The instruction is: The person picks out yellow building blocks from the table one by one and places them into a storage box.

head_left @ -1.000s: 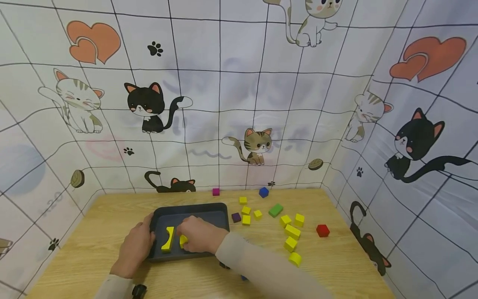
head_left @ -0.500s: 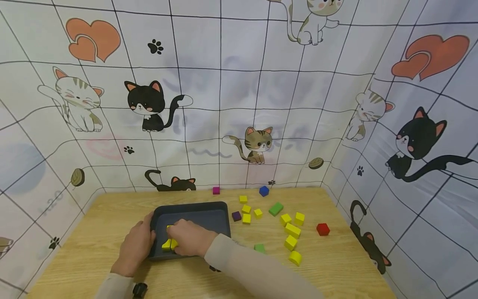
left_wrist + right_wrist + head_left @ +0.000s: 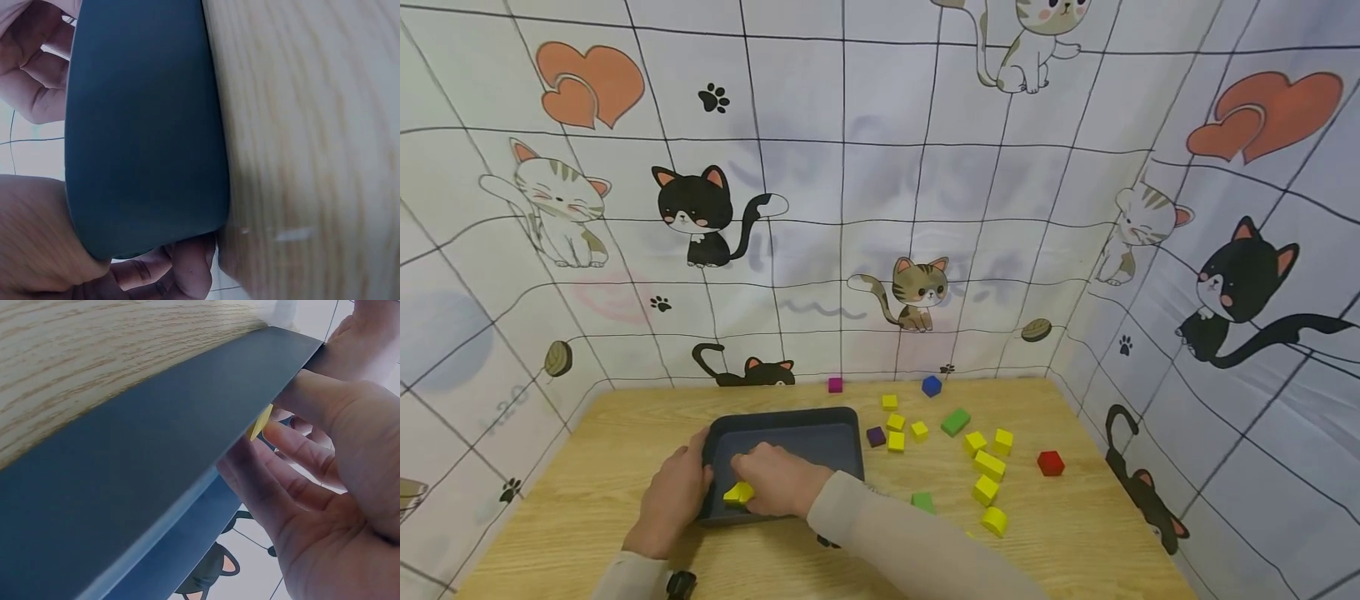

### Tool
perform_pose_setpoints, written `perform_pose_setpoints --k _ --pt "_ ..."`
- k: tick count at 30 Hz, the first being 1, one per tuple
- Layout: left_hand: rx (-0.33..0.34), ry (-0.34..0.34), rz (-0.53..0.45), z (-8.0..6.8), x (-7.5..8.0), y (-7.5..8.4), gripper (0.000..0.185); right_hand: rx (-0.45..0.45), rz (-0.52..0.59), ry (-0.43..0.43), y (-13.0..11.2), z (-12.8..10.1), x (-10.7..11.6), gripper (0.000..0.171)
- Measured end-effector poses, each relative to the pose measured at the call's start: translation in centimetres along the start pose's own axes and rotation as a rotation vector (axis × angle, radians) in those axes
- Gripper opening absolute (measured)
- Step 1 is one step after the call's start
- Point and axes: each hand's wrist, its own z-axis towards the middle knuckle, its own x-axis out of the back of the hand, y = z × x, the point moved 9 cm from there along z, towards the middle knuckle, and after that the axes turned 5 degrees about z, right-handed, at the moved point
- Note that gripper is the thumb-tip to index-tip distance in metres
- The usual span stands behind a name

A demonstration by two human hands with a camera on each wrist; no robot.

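Note:
A dark grey rectangular tray [image 3: 820, 423] lies on the wooden table. My left hand [image 3: 677, 487] grips its left side; in the left wrist view, fingers [image 3: 190, 269] curl round the corner of the tray wall. Inside the tray, my right hand [image 3: 781, 482] reaches down at the left part with bent fingers and pinches a yellow block. Yellow block surfaces [image 3: 739, 493] show beside the fingertips, and the hand covers the rest, including most of a waisted yellow piece. From the right wrist, a sliver of yellow block [image 3: 259, 423] appears between the fingers above the tray wall.
Several yellow blocks [image 3: 989, 465] lie scattered right of the tray, with green blocks [image 3: 956, 422], a red block [image 3: 1051, 463] and a dark purple cube [image 3: 876, 437]. A blue block [image 3: 932, 386] and a magenta cube [image 3: 835, 385] sit near the back edge, before a cat-patterned cloth [image 3: 805, 208].
My right hand has moved left inside the tray, bringing its yellow block up against the waisted yellow piece. A green block has come into view by the right sleeve. My left hand stays put.

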Motion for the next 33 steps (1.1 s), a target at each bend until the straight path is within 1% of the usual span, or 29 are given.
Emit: perform_pose_setpoints --k 3,8,12,17,23,29,33 --pt "-0.002 0.007 0.005 0.0 0.1 0.0 0.067 -0.005 0.011 -0.003 0.1 0.0 0.1 0.045" --pt "0.011 -0.005 0.002 -0.1 -0.1 -0.2 0.068 0.008 0.029 0.011 0.2 -0.4 0.5 0.044" --pt "0.016 -0.014 -0.007 0.0 -0.3 -0.3 0.068 0.017 0.009 0.029 0.5 -1.0 0.8 0.045" --pt "0.008 -0.002 0.0 0.0 -0.3 -0.1 0.068 -0.01 -0.015 0.033 1.5 -1.7 1.1 0.049" --pt "0.009 0.014 -0.002 0.2 0.0 0.0 0.068 -0.017 0.013 0.049 2.7 -2.4 1.5 0.051" --pt "0.021 0.011 0.001 0.3 -0.2 -0.2 0.068 -0.087 -0.008 0.048 4.5 -3.5 1.8 0.052" --pt "0.026 0.007 0.002 0.2 -0.5 -0.3 0.068 -0.132 -0.03 0.062 6.0 -4.2 2.0 0.052"
